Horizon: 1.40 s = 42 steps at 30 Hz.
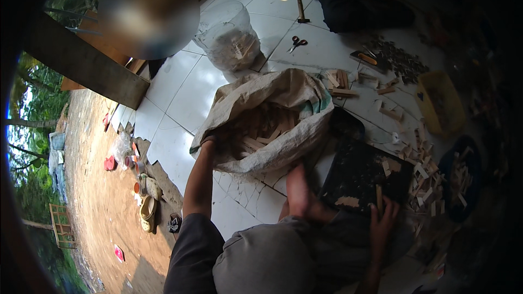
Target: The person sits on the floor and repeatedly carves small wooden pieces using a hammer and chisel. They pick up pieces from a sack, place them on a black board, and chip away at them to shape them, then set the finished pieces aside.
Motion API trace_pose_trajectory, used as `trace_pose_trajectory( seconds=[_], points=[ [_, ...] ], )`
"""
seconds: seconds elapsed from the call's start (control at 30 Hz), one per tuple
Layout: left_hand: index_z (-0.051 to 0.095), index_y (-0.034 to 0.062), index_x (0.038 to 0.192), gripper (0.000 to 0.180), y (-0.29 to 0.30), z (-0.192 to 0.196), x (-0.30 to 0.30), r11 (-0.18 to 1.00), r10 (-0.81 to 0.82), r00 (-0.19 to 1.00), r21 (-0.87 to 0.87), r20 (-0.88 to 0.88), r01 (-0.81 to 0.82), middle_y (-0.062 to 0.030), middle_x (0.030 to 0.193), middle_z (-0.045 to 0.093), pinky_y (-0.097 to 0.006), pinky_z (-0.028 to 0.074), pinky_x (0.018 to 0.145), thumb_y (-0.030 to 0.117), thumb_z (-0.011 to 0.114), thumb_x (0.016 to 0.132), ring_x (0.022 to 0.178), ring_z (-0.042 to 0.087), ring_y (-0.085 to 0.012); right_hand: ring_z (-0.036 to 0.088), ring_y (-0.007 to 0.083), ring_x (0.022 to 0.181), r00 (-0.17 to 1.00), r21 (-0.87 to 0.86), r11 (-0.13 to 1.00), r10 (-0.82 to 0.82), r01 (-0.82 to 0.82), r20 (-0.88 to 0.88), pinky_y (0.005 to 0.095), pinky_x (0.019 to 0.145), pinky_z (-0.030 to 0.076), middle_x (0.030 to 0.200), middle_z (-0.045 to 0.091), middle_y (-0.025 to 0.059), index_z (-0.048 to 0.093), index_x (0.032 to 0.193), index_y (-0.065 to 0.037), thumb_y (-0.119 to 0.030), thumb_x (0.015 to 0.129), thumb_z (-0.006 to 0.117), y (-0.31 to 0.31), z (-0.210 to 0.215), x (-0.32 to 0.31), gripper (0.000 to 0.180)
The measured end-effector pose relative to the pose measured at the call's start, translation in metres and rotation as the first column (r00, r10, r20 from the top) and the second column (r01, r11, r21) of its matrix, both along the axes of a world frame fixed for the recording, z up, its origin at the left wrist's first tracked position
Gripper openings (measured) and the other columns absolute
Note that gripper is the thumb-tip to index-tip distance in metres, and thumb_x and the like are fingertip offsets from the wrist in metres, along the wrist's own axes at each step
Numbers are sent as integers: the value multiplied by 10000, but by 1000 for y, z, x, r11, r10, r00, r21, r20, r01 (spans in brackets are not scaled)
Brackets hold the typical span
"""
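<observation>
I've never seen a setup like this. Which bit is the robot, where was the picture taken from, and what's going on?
There is no robot here: those are a person's bare hands. This one picture comes from a wide fisheye camera worn on their head, looking down, so straight edges bend near the rim.

On the white tiled floor stands an open pale sack with wood pieces inside. Beyond it are a clear plastic container, scissors and a hammer. To the right lie a black board and a heap of small wood offcuts.

In the grip of the right hand is a slim wooden stick, over the board. The left forearm reaches to the sack's rim; its hand is mostly hidden.
</observation>
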<state>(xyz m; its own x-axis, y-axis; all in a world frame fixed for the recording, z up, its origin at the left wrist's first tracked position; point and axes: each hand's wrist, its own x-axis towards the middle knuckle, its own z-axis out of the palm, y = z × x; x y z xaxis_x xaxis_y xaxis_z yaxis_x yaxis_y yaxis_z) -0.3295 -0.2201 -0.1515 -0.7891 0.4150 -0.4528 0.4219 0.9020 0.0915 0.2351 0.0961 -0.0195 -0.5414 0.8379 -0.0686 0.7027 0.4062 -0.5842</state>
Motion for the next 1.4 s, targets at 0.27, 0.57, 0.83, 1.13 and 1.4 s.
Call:
trace_pose_trajectory(
  seconds=[0.27,0.57,0.83,1.13,1.4],
  points=[
    [692,49,1185,329,-9,-1,-7,977,-134,991,167,16,129,-217,1177,686,-459,563,846,221,688,904,994,691,-401,574,376,1207,999,-16,999,-35,36,22,464,998,473,1274,536,190,570,1317,-48,-261,1005,645,-2,10,-6,385],
    [690,63,1082,275,118,125,114,641,-452,757,418,-473,644,-125,1032,701,-424,585,680,168,772,842,818,704,-355,625,399,1093,998,-11,1000,-11,11,-56,466,907,513,1213,560,202,579,1305,-43,-204,1020,624,1,-3,-1,330],
    [693,-9,978,297,258,167,248,581,-658,696,782,287,227,-74,776,636,-309,473,662,264,796,918,750,549,-79,634,377,1035,983,83,992,-82,97,-162,448,849,531,1174,574,171,611,1275,-41,-168,1014,636,2,-10,5,291],
    [699,5,1111,419,307,107,289,443,-715,685,849,140,289,-153,912,681,-348,526,764,355,796,902,813,659,-212,624,378,1066,977,67,985,-149,161,-153,451,870,519,1183,576,170,621,1272,-54,-201,1018,633,2,-13,9,294],
    [726,13,1081,317,300,107,271,423,-710,688,873,152,244,-124,1031,689,-331,507,866,308,731,963,986,645,-192,589,352,1136,994,247,966,-48,71,-96,471,969,448,1207,587,142,615,1308,-84,-297,994,667,-4,0,-22,384]
  ],
)
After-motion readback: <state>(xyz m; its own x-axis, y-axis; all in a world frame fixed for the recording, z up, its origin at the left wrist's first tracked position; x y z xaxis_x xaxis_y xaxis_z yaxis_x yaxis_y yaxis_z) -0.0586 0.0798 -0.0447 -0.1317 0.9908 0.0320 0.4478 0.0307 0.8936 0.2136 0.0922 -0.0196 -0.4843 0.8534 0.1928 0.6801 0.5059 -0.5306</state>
